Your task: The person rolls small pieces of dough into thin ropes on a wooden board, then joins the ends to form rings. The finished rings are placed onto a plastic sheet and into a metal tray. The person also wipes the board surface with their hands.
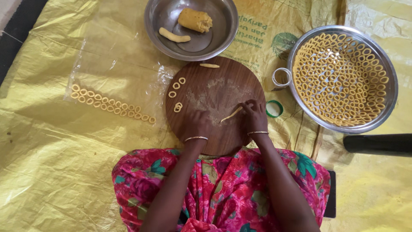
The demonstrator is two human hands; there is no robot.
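Round board (223, 81) lies under both hands. Right hand (255, 115) pinches one end of the dough strip (231, 114); the strip extends toward the left hand (197, 124), which rests palm-down just beside its far end, fingers closed, holding nothing. Dough rings (176, 85) lie beyond the left hand.

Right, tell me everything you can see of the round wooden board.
The round wooden board is dark brown with visible grain, lying flat on the yellow sheet before the person. A pale floury patch dusts its middle. Small dough rings sit on its left part, a short dough piece near the far edge. The left hand rests on it; the right hand pinches a thin dough strip.
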